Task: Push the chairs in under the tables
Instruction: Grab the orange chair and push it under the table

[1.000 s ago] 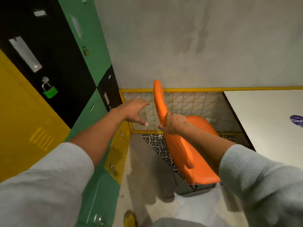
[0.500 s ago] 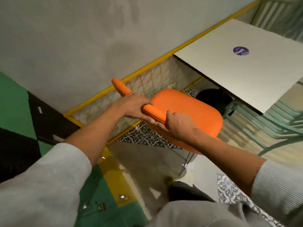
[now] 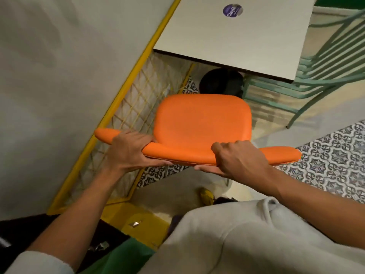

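Note:
An orange chair (image 3: 203,121) stands in front of me, seat facing a white square table (image 3: 233,38) beyond it. My left hand (image 3: 130,151) grips the top edge of the orange backrest on its left side. On the right part of the same backrest, my right hand (image 3: 237,159) holds on with fingers over the top and thumb underneath. The seat's front edge lies a short way from the table's near edge. The chair's legs are hidden under the seat.
A yellow-framed mesh panel (image 3: 126,107) runs along the grey wall on the left. The table's black round base (image 3: 221,82) sits under it. A green metal chair (image 3: 324,76) stands at the table's right. Patterned floor tiles (image 3: 335,159) lie to the right.
The chair has swung round so its seat faces the table squarely. Both hands now hold the backrest wider apart, and the view has turned toward the table.

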Demonstrator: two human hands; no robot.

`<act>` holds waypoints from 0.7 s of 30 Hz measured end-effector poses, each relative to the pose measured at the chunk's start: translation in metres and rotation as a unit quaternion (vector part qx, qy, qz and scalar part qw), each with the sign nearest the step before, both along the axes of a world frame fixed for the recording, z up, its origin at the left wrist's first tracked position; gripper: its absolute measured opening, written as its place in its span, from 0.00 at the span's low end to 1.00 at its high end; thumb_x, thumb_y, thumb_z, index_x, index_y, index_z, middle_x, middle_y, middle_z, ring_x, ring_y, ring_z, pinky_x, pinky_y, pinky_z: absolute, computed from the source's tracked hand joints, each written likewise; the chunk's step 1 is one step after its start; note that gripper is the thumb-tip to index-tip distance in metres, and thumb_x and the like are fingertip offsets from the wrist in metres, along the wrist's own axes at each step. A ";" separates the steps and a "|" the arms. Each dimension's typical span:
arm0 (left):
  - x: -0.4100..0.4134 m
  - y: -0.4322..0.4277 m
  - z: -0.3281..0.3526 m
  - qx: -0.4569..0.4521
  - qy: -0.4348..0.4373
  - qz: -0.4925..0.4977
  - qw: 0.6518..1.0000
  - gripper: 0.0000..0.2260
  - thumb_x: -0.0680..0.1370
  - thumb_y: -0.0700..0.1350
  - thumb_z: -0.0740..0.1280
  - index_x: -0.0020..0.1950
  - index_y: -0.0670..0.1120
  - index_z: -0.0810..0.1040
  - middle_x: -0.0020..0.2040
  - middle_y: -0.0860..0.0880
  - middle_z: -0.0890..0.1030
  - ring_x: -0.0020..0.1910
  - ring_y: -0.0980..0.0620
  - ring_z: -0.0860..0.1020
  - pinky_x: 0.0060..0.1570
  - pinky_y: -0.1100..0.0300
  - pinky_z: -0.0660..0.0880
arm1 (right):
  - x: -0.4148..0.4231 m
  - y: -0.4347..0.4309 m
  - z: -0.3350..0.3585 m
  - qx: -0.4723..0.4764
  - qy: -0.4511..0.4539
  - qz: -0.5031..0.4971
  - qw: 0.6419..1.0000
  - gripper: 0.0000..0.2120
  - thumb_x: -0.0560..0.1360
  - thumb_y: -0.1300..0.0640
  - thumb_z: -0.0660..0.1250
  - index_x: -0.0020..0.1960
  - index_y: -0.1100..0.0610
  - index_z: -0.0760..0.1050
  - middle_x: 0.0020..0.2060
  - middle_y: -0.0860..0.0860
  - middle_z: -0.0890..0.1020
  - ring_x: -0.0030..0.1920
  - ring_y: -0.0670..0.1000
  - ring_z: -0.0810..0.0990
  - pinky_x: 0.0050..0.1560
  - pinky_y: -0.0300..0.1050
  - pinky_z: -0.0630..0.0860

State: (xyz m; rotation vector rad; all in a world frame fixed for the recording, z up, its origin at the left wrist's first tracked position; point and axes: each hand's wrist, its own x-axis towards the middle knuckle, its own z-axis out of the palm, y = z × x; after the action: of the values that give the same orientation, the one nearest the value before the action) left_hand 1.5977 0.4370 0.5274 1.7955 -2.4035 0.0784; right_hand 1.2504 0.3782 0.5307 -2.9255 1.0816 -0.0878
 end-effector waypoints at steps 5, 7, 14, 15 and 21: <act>0.008 -0.008 -0.013 -0.057 -0.011 -0.042 0.997 0.34 0.68 0.81 0.70 0.44 0.49 0.85 0.40 0.48 0.87 0.37 0.44 0.85 0.38 0.49 0.77 | 0.004 0.008 0.004 0.001 0.015 -0.073 0.997 0.37 0.74 0.18 0.53 0.42 0.54 0.72 0.31 0.51 0.80 0.27 0.59 0.78 0.30 0.46 0.62; 0.013 -0.017 -0.016 -0.067 0.000 -0.070 0.995 0.34 0.69 0.81 0.70 0.43 0.49 0.85 0.38 0.48 0.87 0.36 0.44 0.85 0.35 0.49 0.77 | 0.005 0.009 0.004 -0.003 0.005 -0.105 0.994 0.38 0.73 0.17 0.54 0.40 0.54 0.72 0.31 0.52 0.79 0.28 0.59 0.78 0.30 0.47 0.63; 0.060 -0.052 -0.016 -0.088 0.020 -0.145 0.985 0.33 0.70 0.80 0.69 0.39 0.49 0.83 0.33 0.48 0.84 0.31 0.46 0.83 0.31 0.53 0.77 | 0.055 0.020 0.001 0.009 -0.003 -0.198 0.980 0.39 0.71 0.15 0.53 0.41 0.53 0.72 0.32 0.50 0.78 0.31 0.58 0.78 0.32 0.48 0.72; 0.070 -0.059 -0.015 -0.086 0.019 -0.155 0.984 0.33 0.71 0.80 0.69 0.38 0.49 0.83 0.32 0.48 0.84 0.30 0.46 0.83 0.31 0.53 0.77 | 0.066 0.022 0.001 -0.004 -0.005 -0.210 0.978 0.40 0.71 0.15 0.52 0.41 0.53 0.73 0.31 0.49 0.77 0.30 0.58 0.78 0.32 0.47 0.71; 0.131 -0.082 -0.016 -0.073 0.001 -0.179 0.981 0.35 0.70 0.82 0.67 0.41 0.49 0.85 0.32 0.48 0.84 0.30 0.46 0.82 0.31 0.52 0.76 | 0.129 0.032 -0.005 -0.021 -0.014 -0.238 0.971 0.39 0.71 0.15 0.53 0.38 0.53 0.69 0.30 0.50 0.77 0.28 0.59 0.76 0.31 0.47 0.65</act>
State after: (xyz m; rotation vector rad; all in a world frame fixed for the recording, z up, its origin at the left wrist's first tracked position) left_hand 1.7285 0.3551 0.5115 1.2805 -2.5993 0.2063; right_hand 1.3799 0.4099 0.5261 -2.6198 1.7684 -0.1580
